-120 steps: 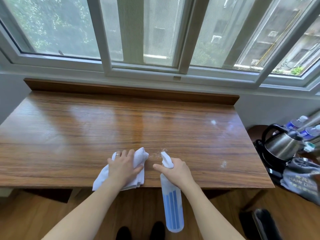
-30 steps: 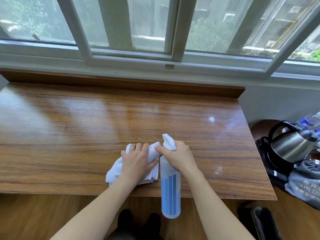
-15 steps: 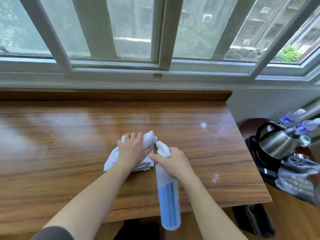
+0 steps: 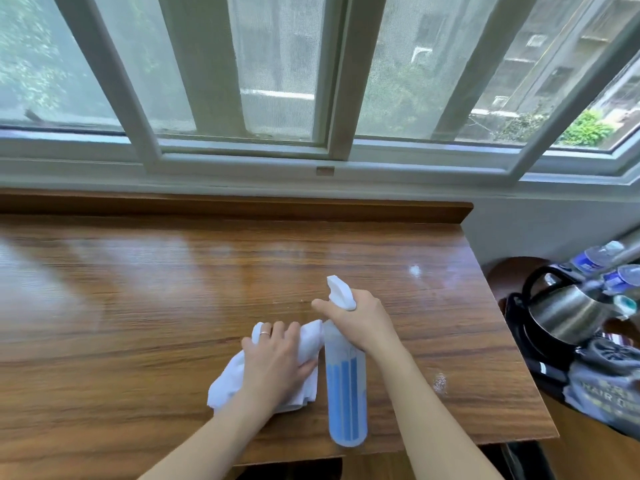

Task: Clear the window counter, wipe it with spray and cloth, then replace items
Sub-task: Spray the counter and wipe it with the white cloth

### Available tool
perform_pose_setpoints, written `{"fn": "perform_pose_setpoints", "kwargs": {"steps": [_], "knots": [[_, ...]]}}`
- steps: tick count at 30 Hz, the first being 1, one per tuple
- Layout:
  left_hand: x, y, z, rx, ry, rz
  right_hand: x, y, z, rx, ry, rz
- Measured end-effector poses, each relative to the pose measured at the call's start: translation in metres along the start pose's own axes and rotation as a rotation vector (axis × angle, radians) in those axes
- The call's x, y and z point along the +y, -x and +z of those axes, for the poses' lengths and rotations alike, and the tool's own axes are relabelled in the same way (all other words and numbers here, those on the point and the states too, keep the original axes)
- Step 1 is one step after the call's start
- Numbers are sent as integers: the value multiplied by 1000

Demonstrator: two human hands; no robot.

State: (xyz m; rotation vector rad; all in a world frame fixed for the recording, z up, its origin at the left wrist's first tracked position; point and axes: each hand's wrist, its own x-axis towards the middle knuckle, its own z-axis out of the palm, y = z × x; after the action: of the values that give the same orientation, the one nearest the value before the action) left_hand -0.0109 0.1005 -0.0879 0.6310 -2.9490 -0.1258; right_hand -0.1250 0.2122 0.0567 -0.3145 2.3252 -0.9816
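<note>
Glossy brown wood-grain desk (image 4: 138, 306) below a white-framed window (image 4: 242, 147). Left hand (image 4: 277, 362), a ring on one finger, lies palm down with fingers curled over a crumpled white cloth (image 4: 228, 379), pressing it to the desk near the front edge. Just beside it, right hand (image 4: 360, 320) is closed round the neck of a translucent spray bottle with blue liquid and white trigger head (image 4: 346, 393), forefinger extended at the trigger, nozzle aimed toward the window. Beyond the desk's right end: a stainless steel kettle with black handle (image 4: 568, 313), clear plastic water bottles (image 4: 595, 258) and a grey drawstring bag (image 4: 609, 389)
</note>
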Motion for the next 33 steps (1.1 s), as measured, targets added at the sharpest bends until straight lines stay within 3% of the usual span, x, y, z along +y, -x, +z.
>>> {"fn": "perform_pose_setpoints", "kwargs": {"steps": [6, 14, 23, 33], "knots": [[9, 5, -1, 8, -5, -43, -3, -13, -7, -45, 51, -48], [-5, -55, 5, 93, 5, -114, 1, -25, -17, -58, 87, -59], [-13, -123, -4, -103, 2, -246, 6, -31, -23, -84, 64, -77], [4, -59, 6, -20, -23, -89, -1, -40, -20, -79, 68, -94]]}}
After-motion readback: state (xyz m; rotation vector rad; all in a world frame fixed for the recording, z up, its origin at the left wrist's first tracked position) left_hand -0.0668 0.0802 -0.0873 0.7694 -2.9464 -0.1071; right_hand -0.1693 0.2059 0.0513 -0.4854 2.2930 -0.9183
